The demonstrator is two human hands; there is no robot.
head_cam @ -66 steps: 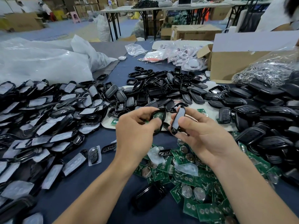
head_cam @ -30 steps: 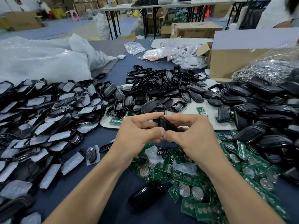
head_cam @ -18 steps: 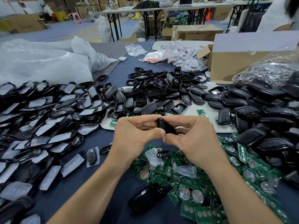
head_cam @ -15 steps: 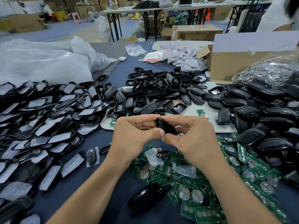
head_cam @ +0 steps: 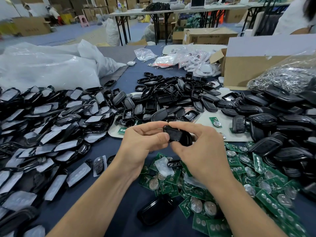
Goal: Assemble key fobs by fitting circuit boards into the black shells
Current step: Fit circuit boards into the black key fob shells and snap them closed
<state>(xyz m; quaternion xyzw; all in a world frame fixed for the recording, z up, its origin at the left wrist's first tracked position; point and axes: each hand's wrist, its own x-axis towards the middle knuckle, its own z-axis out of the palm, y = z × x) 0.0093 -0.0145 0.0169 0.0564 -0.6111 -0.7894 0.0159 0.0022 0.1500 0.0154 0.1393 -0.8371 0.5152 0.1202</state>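
Dark blue cloth is covering the desk [head_cam: 119, 211] where we are working. Over the far edge of the heap of green circuit boards [head_cam: 239, 185], our left hand [head_cam: 142, 142] and right hand [head_cam: 201, 151] are pinching one black shell [head_cam: 177, 136] in curled fingers, probably pressing it closed. Beyond the heap, many open shells [head_cam: 171, 96] are waiting, so we are judging most of the work undone.

We work in an assembly workshop inside a warehouse: our counter [head_cam: 130, 75] is heaped with black shells [head_cam: 171, 98] and green circuit boards [head_cam: 236, 159], with cardboard boxes [head_cam: 210, 37] and long tables [head_cam: 136, 12] behind
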